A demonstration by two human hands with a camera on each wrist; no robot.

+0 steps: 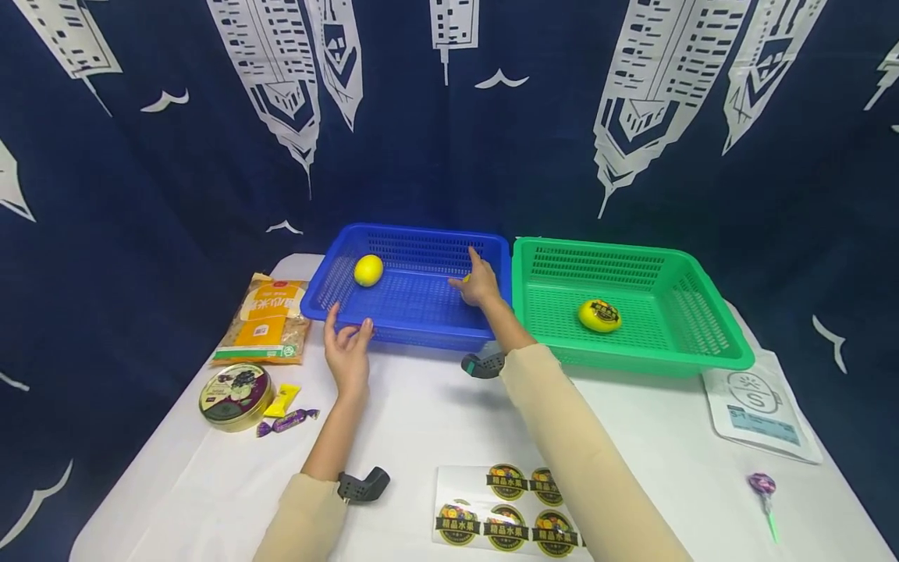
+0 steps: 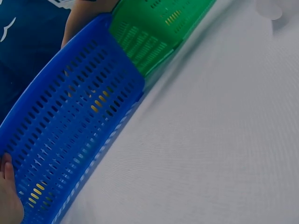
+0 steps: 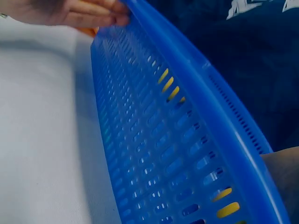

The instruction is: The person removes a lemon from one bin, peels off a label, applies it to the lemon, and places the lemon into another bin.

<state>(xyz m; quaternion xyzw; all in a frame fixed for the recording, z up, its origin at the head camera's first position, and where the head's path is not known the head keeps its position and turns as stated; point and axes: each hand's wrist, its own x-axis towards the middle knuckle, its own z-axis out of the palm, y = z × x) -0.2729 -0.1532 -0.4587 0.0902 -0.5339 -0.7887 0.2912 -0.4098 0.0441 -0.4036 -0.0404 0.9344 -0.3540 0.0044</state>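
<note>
A blue basket [image 1: 410, 337] stands mid-table and holds a plain yellow lemon [image 1: 368, 270] at its far left. My right hand [image 1: 476, 277] reaches into its right side, fingers curled over a second yellow lemon [image 1: 466, 278] of which only a sliver shows. My left hand [image 1: 347, 332] rests with spread fingers on the front rim; one fingertip [image 2: 6, 182] shows beside the blue wall [image 2: 70, 130]. The right wrist view shows the blue wall [image 3: 154, 140] from outside, with the left hand [image 3: 65, 11] on the rim. The green basket [image 1: 709, 355] to the right holds a stickered lemon [image 1: 599, 315].
At the left lie a snack packet [image 1: 263, 320], a round tin [image 1: 235, 396] and wrapped candies [image 1: 286, 421]. A sheet of round stickers [image 1: 506, 511] lies at the front edge. A white pouch [image 1: 762, 406] and a lollipop [image 1: 763, 488] lie at the right. A dark curtain hangs behind.
</note>
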